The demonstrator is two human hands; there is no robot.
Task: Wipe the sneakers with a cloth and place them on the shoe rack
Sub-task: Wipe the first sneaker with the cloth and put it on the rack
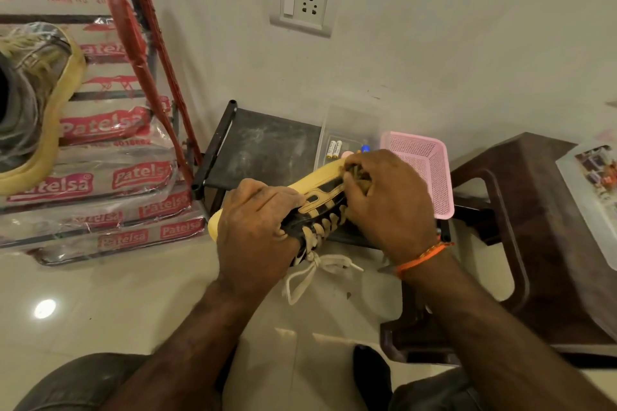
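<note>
A black sneaker (322,202) with a yellow sole, tan stripes and cream laces is held in the air at the centre of the view, lying on its side. My left hand (255,227) grips its toe end. My right hand (384,200) is curled over the heel end and presses a small brownish cloth (359,177) against the shoe; most of the cloth is hidden under the fingers. A second sneaker (36,103), grey with a yellow sole, sits on the shoe rack (133,53) at the left, whose red frame is wrapped in printed plastic.
Under the shoe stands a low black metal stand (263,143) carrying a clear box with batteries (347,140) and a pink mesh basket (424,170). A brown plastic stool (521,210) stands at the right, with a clear container (594,190) on it. Glossy tile floor lies in front.
</note>
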